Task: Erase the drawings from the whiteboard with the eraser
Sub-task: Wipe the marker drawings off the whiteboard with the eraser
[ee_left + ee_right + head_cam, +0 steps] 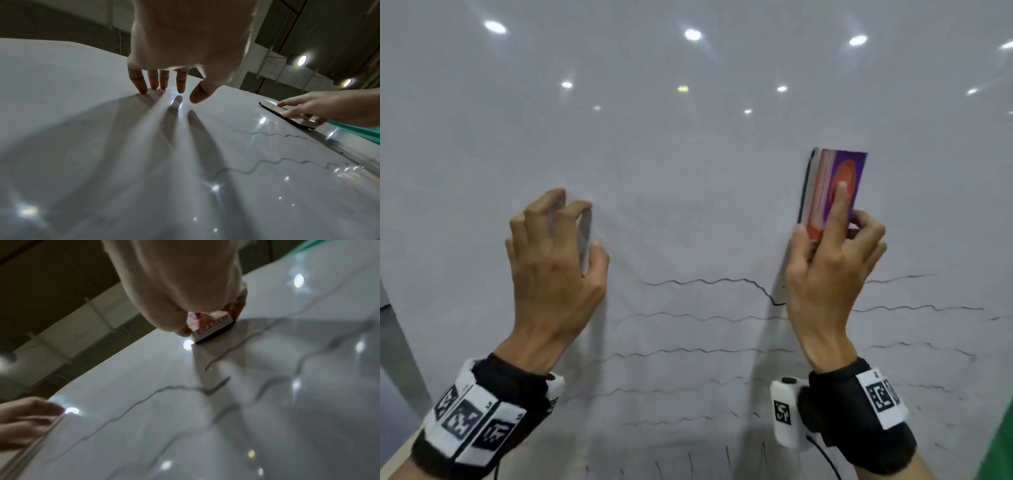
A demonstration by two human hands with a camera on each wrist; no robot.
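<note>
A glossy whiteboard (pixel 688 171) fills the head view, with several wavy black lines (pixel 705 282) across its lower half. My right hand (pixel 832 260) grips a purple and orange eraser (pixel 832 185) by its lower end, index finger laid along its back, and presses its dark felt flat on the board above the top line. In the right wrist view the eraser (pixel 211 327) shows the word ERASER on its end. My left hand (pixel 551 253) sits to the left, fingers spread and bent, fingertips (pixel 144 91) touching the board, holding nothing.
The board's left edge (pixel 400 342) runs down the lower left of the head view. Short vertical black strokes (pixel 727 459) stand along the bottom. A green surface (pixel 996 445) shows at the lower right corner. Ceiling lamps reflect as bright spots (pixel 692 34) on the board.
</note>
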